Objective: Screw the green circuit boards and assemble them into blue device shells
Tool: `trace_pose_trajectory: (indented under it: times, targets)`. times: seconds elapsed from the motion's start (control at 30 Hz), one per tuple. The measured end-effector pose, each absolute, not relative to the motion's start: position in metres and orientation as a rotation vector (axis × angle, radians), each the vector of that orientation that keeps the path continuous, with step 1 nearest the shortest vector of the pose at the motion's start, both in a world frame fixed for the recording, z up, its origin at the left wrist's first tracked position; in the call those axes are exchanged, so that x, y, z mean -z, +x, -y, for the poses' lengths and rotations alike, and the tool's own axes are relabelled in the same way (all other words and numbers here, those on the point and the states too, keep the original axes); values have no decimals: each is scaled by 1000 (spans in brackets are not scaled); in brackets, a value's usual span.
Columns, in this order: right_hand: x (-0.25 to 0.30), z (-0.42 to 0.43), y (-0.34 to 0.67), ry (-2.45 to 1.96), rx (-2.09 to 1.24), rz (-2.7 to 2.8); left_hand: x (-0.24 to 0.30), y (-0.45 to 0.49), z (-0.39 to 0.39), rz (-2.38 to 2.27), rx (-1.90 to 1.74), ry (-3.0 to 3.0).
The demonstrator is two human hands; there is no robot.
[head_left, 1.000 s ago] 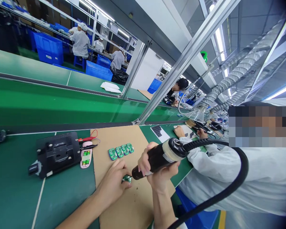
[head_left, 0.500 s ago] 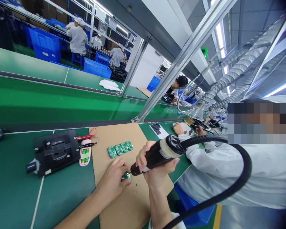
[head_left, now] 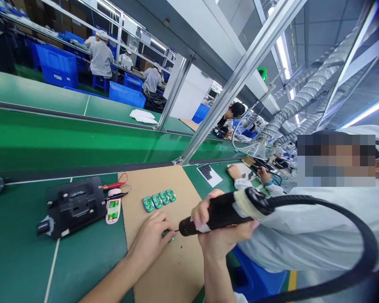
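My left hand (head_left: 152,235) rests on the cardboard sheet (head_left: 158,277), fingers closed on a small green circuit board (head_left: 168,238) that they mostly cover. Wrapped in my right hand (head_left: 219,233) is a black electric screwdriver (head_left: 222,212), tilted with its thin bit pointing left at my left fingertips. Whether the bit touches the board is hidden by those fingers. Behind them, a row of several green circuit boards (head_left: 158,200) lies on the cardboard.
Left of the cardboard sit a black fixture (head_left: 76,206) with red and black clip leads and a pink case (head_left: 113,206) holding green batteries. A white sheet with black pieces (head_left: 210,174) lies at right. A co-worker's white sleeve (head_left: 265,227) is close to the screwdriver cable (head_left: 363,235).
My right hand and the screwdriver have moved to the right, and the tool lies flatter, showing more of its bit. My left hand still grips the board at nearly the same spot.
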State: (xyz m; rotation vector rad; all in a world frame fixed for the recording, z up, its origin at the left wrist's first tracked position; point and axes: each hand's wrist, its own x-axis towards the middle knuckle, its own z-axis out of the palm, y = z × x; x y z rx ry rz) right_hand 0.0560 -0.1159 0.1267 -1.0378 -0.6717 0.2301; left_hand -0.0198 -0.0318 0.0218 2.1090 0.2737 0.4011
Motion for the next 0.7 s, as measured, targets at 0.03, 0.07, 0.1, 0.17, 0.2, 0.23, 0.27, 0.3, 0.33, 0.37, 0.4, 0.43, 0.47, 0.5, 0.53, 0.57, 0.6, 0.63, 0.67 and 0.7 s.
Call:
trace_pose_trajectory:
  times: [0.03, 0.07, 0.1, 0.17, 0.2, 0.23, 0.27, 0.3, 0.33, 0.37, 0.4, 0.43, 0.47, 0.5, 0.53, 0.57, 0.6, 0.63, 0.67, 0.7]
  targets:
    - [-128, 119, 56, -1035, -225, 659, -22, -20, 32, -281, -406, 2112]
    - [-129, 121, 55, -1037, -229, 651, -21, -21, 32, -286, -410, 2113]
    - [-128, 123, 55, -1042, -236, 645, -21, -21, 33, -289, -414, 2112]
    - [-125, 124, 53, -1050, -248, 638, -21, -22, 33, -288, -420, 2108]
    - [-122, 123, 52, -1051, -249, 632, -20, -22, 32, -285, -424, 2106]
    - [-120, 122, 50, -1053, -250, 623, -20, -21, 32, -283, -428, 2105]
    - [-118, 120, 49, -1053, -248, 613, -20, -21, 32, -280, -432, 2105]
    - [-117, 119, 49, -1052, -246, 603, -19, -20, 32, -279, -436, 2105]
    - [-116, 118, 48, -1049, -244, 598, -18, -20, 32, -278, -439, 2106]
    - [-116, 117, 47, -1046, -241, 598, -18, -20, 32, -277, -443, 2107]
    - [-115, 117, 47, -1042, -240, 602, -17, -20, 32, -276, -445, 2107]
    - [-115, 116, 47, -1037, -242, 607, -16, -20, 32, -273, -446, 2107]
    - [-115, 116, 47, -1031, -248, 617, -16, -20, 32, -271, -447, 2107]
    - [-115, 117, 47, -1024, -258, 629, -15, -20, 32, -268, -446, 2106]
    - [-114, 117, 48, -1017, -271, 644, -15, -21, 32, -263, -444, 2105]
    - [-114, 117, 48, -1012, -288, 661, -15, -21, 32, -259, -442, 2102]
    - [-114, 116, 48, -1006, -306, 683, -15, -21, 31, -253, -438, 2100]
    - [-114, 116, 48, -1000, -328, 710, -16, -21, 31, -247, -434, 2096]
    - [-115, 115, 48, -994, -353, 737, -17, -22, 31, -242, -430, 2092]
    - [-116, 114, 47, -991, -380, 763, -18, -22, 31, -237, -426, 2088]
